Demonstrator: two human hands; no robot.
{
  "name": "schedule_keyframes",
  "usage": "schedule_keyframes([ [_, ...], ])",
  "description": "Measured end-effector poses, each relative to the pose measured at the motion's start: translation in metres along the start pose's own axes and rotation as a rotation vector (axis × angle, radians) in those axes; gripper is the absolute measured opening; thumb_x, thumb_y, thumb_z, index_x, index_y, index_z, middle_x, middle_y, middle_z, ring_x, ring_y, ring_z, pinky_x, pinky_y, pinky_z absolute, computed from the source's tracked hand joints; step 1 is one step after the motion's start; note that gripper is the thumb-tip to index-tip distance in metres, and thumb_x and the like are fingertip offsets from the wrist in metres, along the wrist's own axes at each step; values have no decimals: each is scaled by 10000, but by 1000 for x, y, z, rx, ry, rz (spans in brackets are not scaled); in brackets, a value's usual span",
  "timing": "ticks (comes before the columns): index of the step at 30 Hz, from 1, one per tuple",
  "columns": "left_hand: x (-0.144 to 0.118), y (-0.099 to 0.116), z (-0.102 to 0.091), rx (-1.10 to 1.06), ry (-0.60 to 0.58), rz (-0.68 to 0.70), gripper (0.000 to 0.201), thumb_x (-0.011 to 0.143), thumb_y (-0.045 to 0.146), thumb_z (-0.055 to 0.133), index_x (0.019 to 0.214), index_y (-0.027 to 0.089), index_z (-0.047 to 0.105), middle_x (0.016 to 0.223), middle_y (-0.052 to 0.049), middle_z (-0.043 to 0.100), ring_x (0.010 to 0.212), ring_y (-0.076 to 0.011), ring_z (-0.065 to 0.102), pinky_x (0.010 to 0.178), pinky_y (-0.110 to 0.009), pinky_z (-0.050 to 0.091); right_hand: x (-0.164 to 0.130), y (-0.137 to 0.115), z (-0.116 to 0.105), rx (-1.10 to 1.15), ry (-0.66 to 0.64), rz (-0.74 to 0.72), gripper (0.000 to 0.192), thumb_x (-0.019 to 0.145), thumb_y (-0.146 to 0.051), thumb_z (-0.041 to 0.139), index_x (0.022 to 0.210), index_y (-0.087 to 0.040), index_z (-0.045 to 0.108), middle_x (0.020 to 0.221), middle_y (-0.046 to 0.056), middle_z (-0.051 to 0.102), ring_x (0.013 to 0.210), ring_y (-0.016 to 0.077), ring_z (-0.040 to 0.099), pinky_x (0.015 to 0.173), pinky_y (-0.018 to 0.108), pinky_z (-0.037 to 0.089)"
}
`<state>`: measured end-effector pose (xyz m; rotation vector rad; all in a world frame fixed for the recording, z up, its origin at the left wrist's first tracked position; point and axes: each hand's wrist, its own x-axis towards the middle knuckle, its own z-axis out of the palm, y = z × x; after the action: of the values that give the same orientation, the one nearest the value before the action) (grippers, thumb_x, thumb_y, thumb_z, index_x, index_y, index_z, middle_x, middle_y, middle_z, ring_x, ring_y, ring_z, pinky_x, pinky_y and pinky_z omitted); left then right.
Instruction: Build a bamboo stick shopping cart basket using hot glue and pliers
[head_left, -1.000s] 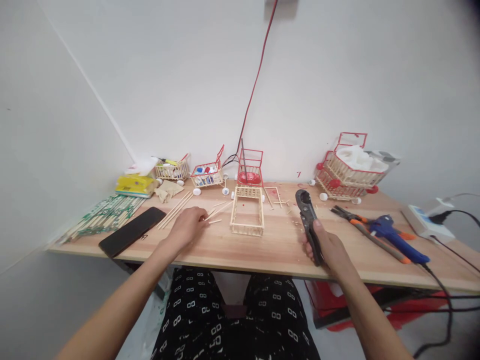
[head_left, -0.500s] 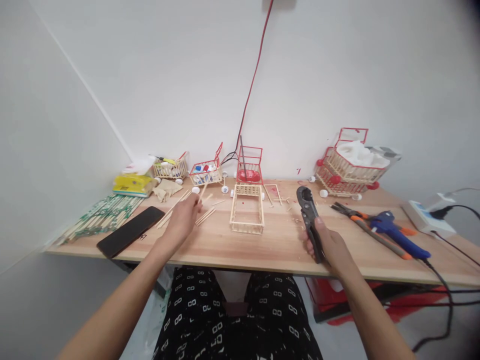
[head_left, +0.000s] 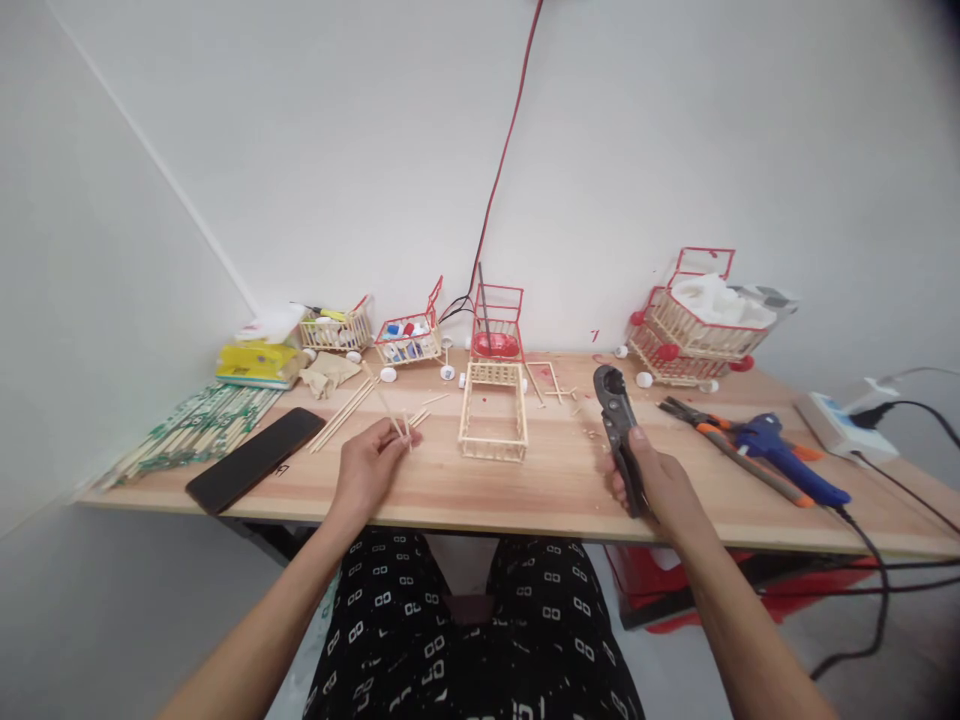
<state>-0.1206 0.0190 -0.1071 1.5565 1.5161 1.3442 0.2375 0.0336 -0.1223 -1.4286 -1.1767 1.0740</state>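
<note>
My left hand (head_left: 369, 468) is over the wooden table (head_left: 555, 490) near its front edge, pinching a thin wooden stick (head_left: 384, 402) that slants up and away from the fingers. Loose wooden sticks (head_left: 341, 413) lie just beyond it. My right hand (head_left: 660, 487) rests on the table and grips the handles of black cutting pliers (head_left: 616, 425), jaws pointing away from me. Between my hands stands an open rectangular frame of wooden sticks (head_left: 493, 424).
A black phone (head_left: 255, 459) and a bundle of wrapped chopsticks (head_left: 196, 427) lie at the left. Small stick-built carts (head_left: 407, 340) line the wall, a larger one (head_left: 697, 330) at the right. A blue glue gun (head_left: 784, 462), orange-handled pliers (head_left: 716, 432) and a power strip (head_left: 844, 423) sit at the right.
My left hand has picked a stick from the loose pile and drawn back toward the front edge with it. My right hand has stayed put with the pliers.
</note>
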Motion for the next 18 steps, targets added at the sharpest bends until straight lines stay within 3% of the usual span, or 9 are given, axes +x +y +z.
schedule_keyframes([
  [4, 4, 14, -5, -165, 27, -79, 266, 722, 366, 713, 850, 140, 659, 908, -98, 757, 897, -243, 704, 836, -345, 522, 3, 1, 0, -6, -3, 3, 646, 793, -759, 450, 709, -140, 612, 482, 27, 560, 390, 125, 511, 373, 231, 405],
  [9, 0, 58, 4, -486, -64, -166, 378, 638, 364, 815, 882, 125, 651, 856, -107, 761, 797, -220, 717, 764, -335, 563, -4, -9, 5, 83, -86, 60, 587, 771, -726, 532, 725, -143, 592, 490, 7, 540, 401, 124, 498, 387, 235, 399],
  [13, -10, 89, 29, -577, -244, -186, 330, 647, 338, 819, 851, 137, 655, 839, -98, 762, 741, -208, 719, 723, -333, 580, -36, -34, 19, 178, -176, 35, 491, 774, -641, 610, 783, -150, 591, 557, -9, 547, 477, 121, 524, 461, 232, 434],
  [18, -16, 103, 71, -598, -407, -157, 260, 672, 322, 806, 799, 141, 670, 807, -87, 758, 726, -188, 711, 720, -312, 571, -72, -58, 37, 71, -288, -74, 439, 837, -571, 571, 864, -139, 646, 528, -27, 531, 471, 111, 499, 491, 231, 410],
])
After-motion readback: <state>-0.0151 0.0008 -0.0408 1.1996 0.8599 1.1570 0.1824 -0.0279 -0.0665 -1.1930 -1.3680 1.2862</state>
